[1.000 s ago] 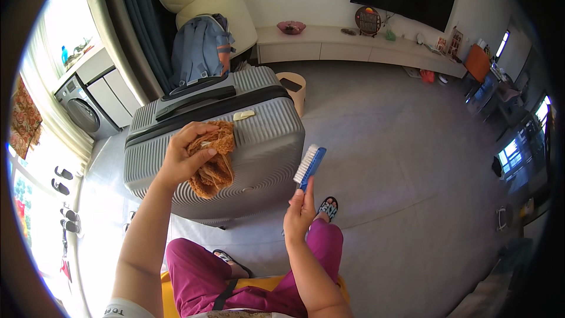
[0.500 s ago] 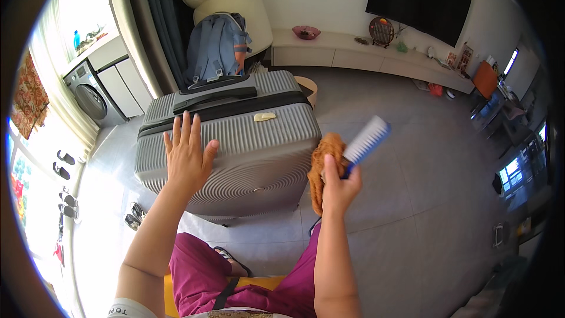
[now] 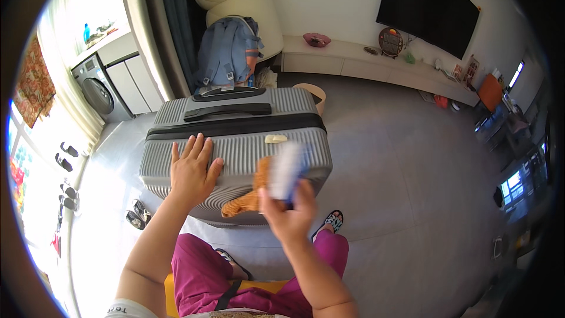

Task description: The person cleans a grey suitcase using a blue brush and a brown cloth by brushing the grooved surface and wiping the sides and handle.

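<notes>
Far to my left, patterned fabric (image 3: 36, 82) hangs near the bright window, and pairs of slippers (image 3: 68, 191) stand on the floor below. Next comes a grey front-loading washing machine (image 3: 99, 91) beside white cupboard doors (image 3: 134, 84), with a pair of sandals (image 3: 138, 215) lying on the floor nearer to me. My left hand (image 3: 194, 171) is flat and fully open, fingers spread, resting on the ribbed grey suitcase (image 3: 241, 154); it has hold of nothing. The suitcase stands on the floor right in front of my knees, its black carry handle (image 3: 228, 111) on the upper face, and a blue-grey backpack (image 3: 226, 53) leans just behind it. Right of my left hand, an orange-brown cloth (image 3: 241, 203) hangs before the suitcase's front; I cannot tell whether it touches. A pale yellow piece (image 3: 275, 139) lies on top of the suitcase, near its right end. My right hand (image 3: 288, 215) is closed around a blue brush (image 3: 285, 171) with white bristles, blurred, and has the cloth bunched against it. Beyond the suitcase's right corner stands a round beige bin (image 3: 318, 97). Farther right, a pink bowl (image 3: 317, 39) sits on the long low cabinet (image 3: 359, 68) under a black television (image 3: 429, 9), and an orange chair back (image 3: 489, 91) shows last.
</notes>
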### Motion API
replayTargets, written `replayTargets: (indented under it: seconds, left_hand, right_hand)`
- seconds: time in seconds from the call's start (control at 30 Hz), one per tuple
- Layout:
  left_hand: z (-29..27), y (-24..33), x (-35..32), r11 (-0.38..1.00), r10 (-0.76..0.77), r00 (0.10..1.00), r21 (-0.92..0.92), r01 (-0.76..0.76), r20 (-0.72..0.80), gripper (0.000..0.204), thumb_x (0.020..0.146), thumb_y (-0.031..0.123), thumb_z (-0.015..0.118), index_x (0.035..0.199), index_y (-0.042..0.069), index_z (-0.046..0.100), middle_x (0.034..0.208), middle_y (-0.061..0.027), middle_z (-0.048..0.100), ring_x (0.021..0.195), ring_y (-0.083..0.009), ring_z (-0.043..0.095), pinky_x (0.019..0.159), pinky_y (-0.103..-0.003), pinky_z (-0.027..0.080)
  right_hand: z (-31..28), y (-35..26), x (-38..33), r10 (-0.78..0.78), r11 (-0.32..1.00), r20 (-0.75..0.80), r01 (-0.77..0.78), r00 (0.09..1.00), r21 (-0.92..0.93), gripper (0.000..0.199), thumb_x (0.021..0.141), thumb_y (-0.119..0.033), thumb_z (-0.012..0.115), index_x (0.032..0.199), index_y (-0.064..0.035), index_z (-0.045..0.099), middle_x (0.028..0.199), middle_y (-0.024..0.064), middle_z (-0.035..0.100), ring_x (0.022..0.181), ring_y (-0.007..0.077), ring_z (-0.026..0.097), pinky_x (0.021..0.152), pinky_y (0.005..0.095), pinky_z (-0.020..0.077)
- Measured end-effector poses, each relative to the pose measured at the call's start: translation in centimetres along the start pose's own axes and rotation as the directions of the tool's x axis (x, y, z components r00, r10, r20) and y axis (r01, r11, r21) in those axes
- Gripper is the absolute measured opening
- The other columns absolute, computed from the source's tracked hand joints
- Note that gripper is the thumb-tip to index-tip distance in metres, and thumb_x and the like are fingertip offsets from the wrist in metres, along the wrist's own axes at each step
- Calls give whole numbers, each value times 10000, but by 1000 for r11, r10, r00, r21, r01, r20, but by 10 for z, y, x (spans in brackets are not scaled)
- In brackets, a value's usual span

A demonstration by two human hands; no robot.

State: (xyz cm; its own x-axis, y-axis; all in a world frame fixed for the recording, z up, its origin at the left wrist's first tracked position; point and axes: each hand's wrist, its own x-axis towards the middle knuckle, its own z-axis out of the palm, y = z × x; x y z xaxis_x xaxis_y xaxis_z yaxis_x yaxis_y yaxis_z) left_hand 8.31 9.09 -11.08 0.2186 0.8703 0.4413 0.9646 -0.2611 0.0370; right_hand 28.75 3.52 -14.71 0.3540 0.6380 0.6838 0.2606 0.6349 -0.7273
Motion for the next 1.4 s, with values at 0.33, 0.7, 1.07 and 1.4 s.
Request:
replayTargets:
  seconds: [0.33, 0.7, 1.07, 1.4]
  left_hand:
    - [-50, 27, 7, 758, 130, 887, -532, -377, -443, 251, 752, 1, 729, 998, 1, 686, 971, -123, 692, 955, -302, 634, 865, -393, 492]
    - [-45, 65, -28, 325, 47, 974, -918, -227, -223, 326, 900, 228, 692, 1128, -3, 659, 1038, -175, 677, 948, -280, 660, 834, -375, 528]
    - [-20, 66, 73, 876, 346, 912, -423, -230, 220, 343, 799, 137, 740, 1131, 83, 672, 1100, -85, 655, 1127, -310, 551, 938, -405, 467]
    - [-39, 61, 92, 777, 329, 841, -630, 18, 430, 234, 756, 159, 783, 935, 34, 699, 958, -116, 676, 958, -253, 641, 826, -340, 500]
  right_hand:
    - [-51, -60, 8, 381, 722, 55, -334, 923, 605, 369, 850, -144, 687, 1144, 66, 612, 1024, 102, 665, 903, 160, 648, 824, 312, 521]
    - [-35, -77, -4, 556, 486, 198, -509, 807, 710, 384, 904, -195, 676, 1186, 44, 572, 1074, 100, 653, 917, 149, 649, 801, 275, 527]
    - [-42, -60, 7, 764, 377, 122, -591, 634, 713, 360, 937, -390, 576, 1025, -41, 593, 702, 15, 607, 412, 68, 458, 354, 210, 327]
    - [-47, -55, 3, 778, 283, 159, -565, 608, 775, 478, 980, -418, 427, 1172, -8, 581, 1013, 124, 664, 715, 167, 625, 581, 299, 517]
